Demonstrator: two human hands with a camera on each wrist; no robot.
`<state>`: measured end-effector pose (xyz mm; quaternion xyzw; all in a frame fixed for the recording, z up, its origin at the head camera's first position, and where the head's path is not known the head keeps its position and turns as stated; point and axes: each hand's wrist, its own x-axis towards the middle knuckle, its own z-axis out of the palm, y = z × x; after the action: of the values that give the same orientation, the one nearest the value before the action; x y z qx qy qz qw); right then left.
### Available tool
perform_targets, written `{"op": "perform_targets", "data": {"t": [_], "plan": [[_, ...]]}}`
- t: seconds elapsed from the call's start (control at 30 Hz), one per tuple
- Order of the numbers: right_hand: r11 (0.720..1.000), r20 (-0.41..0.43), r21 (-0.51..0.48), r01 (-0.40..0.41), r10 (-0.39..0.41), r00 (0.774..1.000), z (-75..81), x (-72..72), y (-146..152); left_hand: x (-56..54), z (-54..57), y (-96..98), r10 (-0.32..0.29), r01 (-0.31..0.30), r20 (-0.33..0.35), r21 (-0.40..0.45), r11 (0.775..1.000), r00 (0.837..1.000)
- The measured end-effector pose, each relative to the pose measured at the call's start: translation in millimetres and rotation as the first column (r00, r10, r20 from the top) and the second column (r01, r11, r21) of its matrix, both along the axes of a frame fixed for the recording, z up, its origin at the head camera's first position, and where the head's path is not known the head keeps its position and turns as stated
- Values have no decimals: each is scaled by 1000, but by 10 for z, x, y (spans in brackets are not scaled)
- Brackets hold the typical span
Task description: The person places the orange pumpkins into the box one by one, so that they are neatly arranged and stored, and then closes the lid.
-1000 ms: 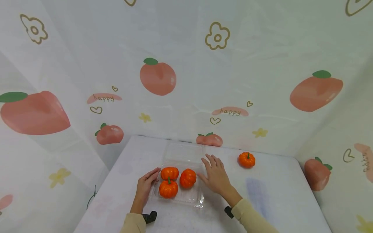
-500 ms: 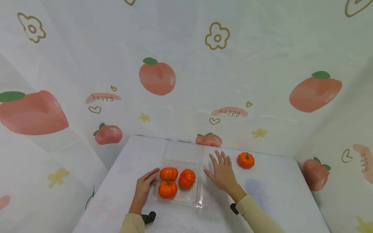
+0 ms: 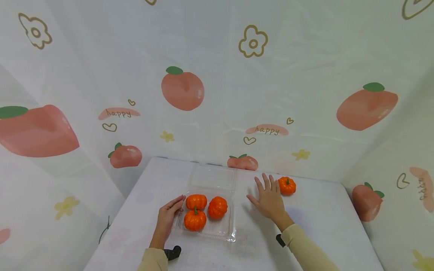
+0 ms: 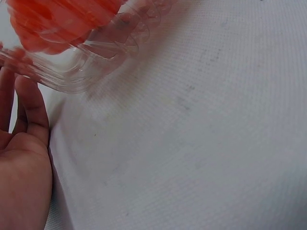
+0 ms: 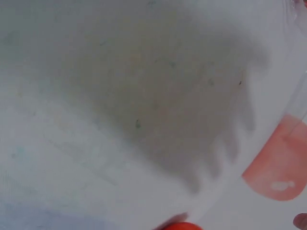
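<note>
A clear plastic clamshell container (image 3: pixel 222 230) lies with its lid (image 3: pixel 213 177) folded back. In its base sit three small orange pumpkins, one at the back left (image 3: pixel 196 201), one at the front left (image 3: pixel 195 220), one at the right (image 3: pixel 217 207). My left hand (image 3: pixel 167 216) holds the container's left rim; in the left wrist view, bent fingers (image 4: pixel 34 108) meet its edge. My right hand (image 3: pixel 270 201), fingers spread and holding nothing, hovers over the table just left of a lone pumpkin (image 3: pixel 287 186). Only that pumpkin's edge (image 5: pixel 184 226) shows in the right wrist view.
The table (image 3: pixel 251 244) has a white cloth cover, with a bluish patch (image 3: pixel 300 222) at right. A white curtain (image 3: pixel 217 98) printed with peaches stands behind and at both sides. A thin dark cord (image 3: pixel 106 229) hangs by the left edge.
My right hand has moved right, away from the container, and is now beside the lone pumpkin. My left hand and the container have stayed in place.
</note>
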<state>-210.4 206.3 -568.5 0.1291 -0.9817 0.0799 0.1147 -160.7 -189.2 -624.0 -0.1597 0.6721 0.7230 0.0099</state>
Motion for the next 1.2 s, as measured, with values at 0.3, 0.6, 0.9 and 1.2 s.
{"op": "perform_targets", "data": {"t": [0.3,0.6,0.9,1.2], "plan": [[996,33,-23,84,-84,996,22,-98,252,-4,0,-10,-6,6,17,9,1000,1000],[990,70,-35,139,-136,988,73,-142,519,-21,-16,-3,-7,6,35,21,1000,999],[974,117,-100,202,-190,975,79,-179,774,-14,-15,-23,-16,16,37,8,1000,999],[948,176,-224,227,-190,966,-21,-231,992,-12,-23,-30,-16,15,29,23,1000,999]]}}
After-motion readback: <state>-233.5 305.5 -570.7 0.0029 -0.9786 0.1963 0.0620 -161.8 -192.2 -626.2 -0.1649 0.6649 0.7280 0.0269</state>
